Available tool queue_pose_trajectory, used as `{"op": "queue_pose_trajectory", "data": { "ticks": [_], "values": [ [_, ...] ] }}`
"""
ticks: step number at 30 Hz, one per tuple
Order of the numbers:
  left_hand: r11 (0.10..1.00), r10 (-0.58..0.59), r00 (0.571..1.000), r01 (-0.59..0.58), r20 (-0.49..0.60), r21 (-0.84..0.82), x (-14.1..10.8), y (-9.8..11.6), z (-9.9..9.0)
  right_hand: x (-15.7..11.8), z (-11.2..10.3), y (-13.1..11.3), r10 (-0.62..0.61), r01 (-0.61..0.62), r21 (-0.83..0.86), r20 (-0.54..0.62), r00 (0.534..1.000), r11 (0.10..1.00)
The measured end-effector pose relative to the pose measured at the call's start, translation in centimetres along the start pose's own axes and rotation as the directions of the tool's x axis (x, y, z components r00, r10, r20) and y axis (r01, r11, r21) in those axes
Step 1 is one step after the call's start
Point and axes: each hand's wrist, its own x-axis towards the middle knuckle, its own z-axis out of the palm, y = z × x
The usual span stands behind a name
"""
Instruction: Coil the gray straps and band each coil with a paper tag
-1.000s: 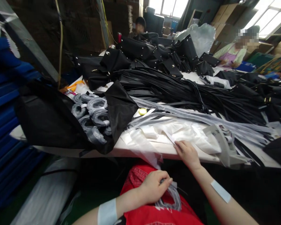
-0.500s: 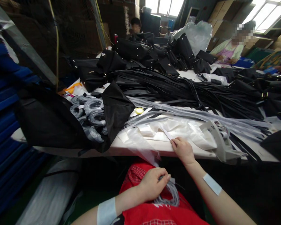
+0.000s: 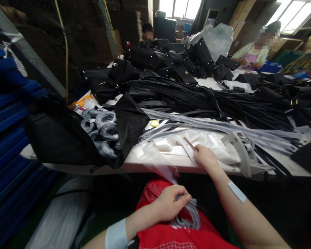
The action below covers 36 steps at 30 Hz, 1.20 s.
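Observation:
My left hand (image 3: 172,202), low over my lap, is closed round a coil of grey translucent strip (image 3: 190,216), which hangs below the fingers. At the table's front edge my right hand (image 3: 205,157) pinches a narrow brownish strip (image 3: 189,143) between thumb and fingertips. Its far end is raised and points away to the left. Beside it a narrow white strip (image 3: 186,149) lies on the table, its near end close to my fingers. Clear plastic film (image 3: 212,143) is spread behind that hand. A grey-white tape dispenser (image 3: 245,157) stands to its right.
Several similar coils (image 3: 106,126) lie at left beside black fabric (image 3: 131,126). Long black straps (image 3: 197,95) and black bags (image 3: 146,57) cover the table (image 3: 134,167) farther back. A small yellow-rimmed roll (image 3: 154,123) lies mid-table. Co-workers (image 3: 254,55) sit across.
My right hand has moved slightly right and lifted a strip, whose brownish face now shows apart from the white one. My left hand keeps the coil in nearly the same place.

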Motion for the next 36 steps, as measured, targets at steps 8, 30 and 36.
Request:
{"op": "queue_pose_trajectory", "data": {
  "ticks": [8,30,36],
  "values": [
    [0.984,-0.098,0.993,0.106,0.067,-0.144,0.1,-0.5,0.8,-7.4,-5.1,3.7,-0.235,0.181,0.649,-0.004,0.972,0.739],
    [0.923,-0.151,0.955,0.229,0.256,-0.308,0.1,0.6,2.1,-21.3,-4.9,3.7,-0.564,0.623,0.529,-0.293,0.772,0.577],
    [0.875,-0.230,0.944,0.307,0.235,-0.375,0.1,-0.3,3.0,-22.1,-4.0,2.2,-0.728,0.786,0.130,-0.313,0.610,0.604]
  ]
}}
